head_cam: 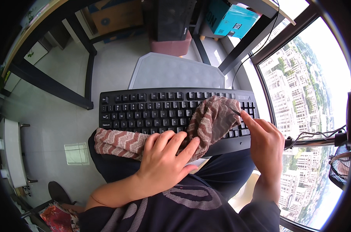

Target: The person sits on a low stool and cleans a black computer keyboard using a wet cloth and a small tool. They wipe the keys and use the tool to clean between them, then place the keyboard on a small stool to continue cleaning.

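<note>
A black computer keyboard (152,113) lies across my lap. Draped over its front edge and right side is a brown and beige zigzag-patterned cloth (117,142), bunched up over the right-hand keys. My left hand (165,161) rests palm down on the cloth with its fingers spread, the fingertips at the lower key rows. In my right hand (265,139) a thin dark pointed tool (235,111) is pinched, the index finger stretched along it. The tool's tip touches or lies just over the bunched cloth; its exact kind is hidden by the hand.
Past the keyboard stands a grey panel-like surface (178,71). A black computer tower (174,20) sits on a pink stool (172,46) beneath a desk with black legs (90,78). A turquoise box (236,20) is behind. At right are a window and a fan (339,168).
</note>
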